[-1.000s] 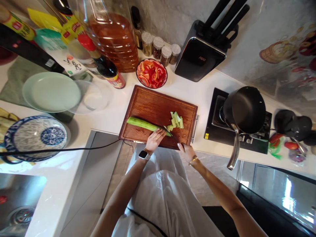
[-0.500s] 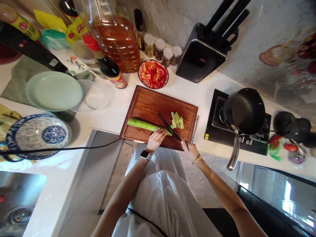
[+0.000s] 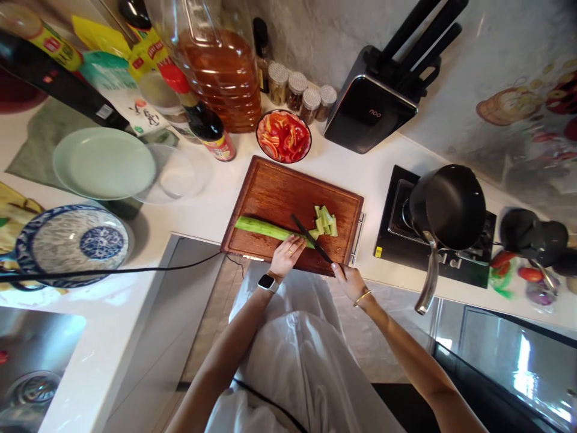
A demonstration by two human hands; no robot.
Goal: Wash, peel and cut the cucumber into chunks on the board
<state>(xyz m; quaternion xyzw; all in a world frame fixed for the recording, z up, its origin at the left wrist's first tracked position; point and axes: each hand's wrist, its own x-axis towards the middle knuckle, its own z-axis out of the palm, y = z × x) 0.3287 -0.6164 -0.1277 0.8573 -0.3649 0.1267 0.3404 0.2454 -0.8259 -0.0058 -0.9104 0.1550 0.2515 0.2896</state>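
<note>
The left hand [image 3: 285,255] pins a cucumber [image 3: 265,228] on the cutting board [image 3: 274,192] while the right hand [image 3: 349,280] grips a knife [image 3: 311,239].

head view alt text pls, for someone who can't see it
Seen from above, the left hand steadies a cucumber on a wooden board while the right hand holds a knife at its cut end, beside cut pieces. A bowl of red pepper sits behind; a black pot to the right.
</note>
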